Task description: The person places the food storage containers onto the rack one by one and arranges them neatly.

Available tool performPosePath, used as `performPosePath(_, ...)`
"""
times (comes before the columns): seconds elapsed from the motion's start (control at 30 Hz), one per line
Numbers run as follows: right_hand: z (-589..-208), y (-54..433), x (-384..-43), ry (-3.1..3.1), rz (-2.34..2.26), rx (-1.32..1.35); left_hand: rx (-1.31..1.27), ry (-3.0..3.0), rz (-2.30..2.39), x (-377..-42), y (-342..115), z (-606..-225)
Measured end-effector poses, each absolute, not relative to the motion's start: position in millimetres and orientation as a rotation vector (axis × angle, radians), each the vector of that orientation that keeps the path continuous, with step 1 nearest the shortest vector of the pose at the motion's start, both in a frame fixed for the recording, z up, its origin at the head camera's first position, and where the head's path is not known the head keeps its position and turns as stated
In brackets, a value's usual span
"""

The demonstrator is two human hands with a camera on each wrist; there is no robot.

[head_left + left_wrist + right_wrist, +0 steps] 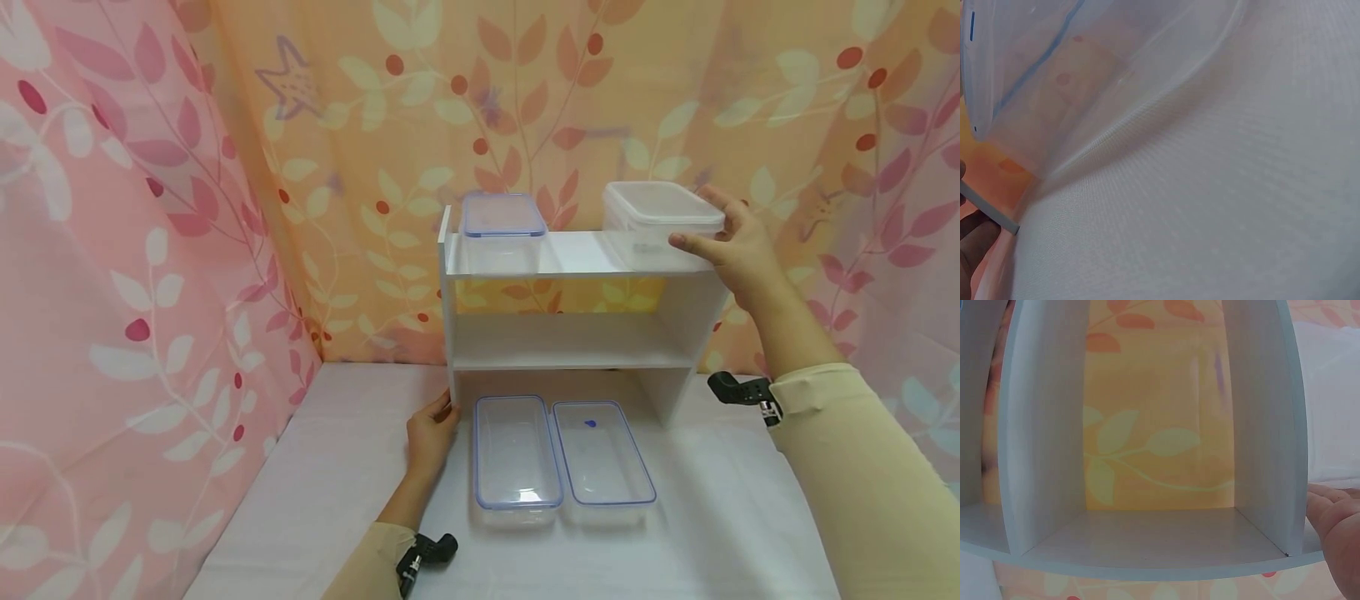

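Note:
My right hand [738, 242] holds the right end of a clear plastic container with a white lid [663, 202], thumb at the front and fingers at the back. That container sits on the top board of a white two-tier shelf [573, 342], at its right end. Low at the shelf's left side, my left hand [432, 433] pinches the edge of the side panel [988, 206] between thumb and fingers. A clear container with a blue-rimmed lid [504, 215] stands on the top board's left end.
Two clear blue-rimmed containers, one on the left [517, 454] and one on the right [603, 454], lie side by side on the white-covered table [712, 533], in front of the shelf. Flower-patterned curtains [360, 167] hang behind and along both sides.

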State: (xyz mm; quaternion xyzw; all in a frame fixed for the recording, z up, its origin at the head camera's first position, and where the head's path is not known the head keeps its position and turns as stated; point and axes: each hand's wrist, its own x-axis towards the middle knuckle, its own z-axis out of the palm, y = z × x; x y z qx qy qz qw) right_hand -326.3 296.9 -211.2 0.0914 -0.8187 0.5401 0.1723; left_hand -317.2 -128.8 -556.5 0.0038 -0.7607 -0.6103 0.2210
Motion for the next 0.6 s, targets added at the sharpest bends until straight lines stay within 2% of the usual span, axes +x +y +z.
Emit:
performPosePath(0.23,-211.4,297.9,-323.0,-2.343,1.487,0.290,0.005,-2.095,-1.697,-315.9,-128.2,-555.0)
performPosePath(0.6,-206.3,296.5,-300.9,-2.371,1.430,0.195,0.002,-2.084,-1.695,-317.9,-127.5,-555.4)
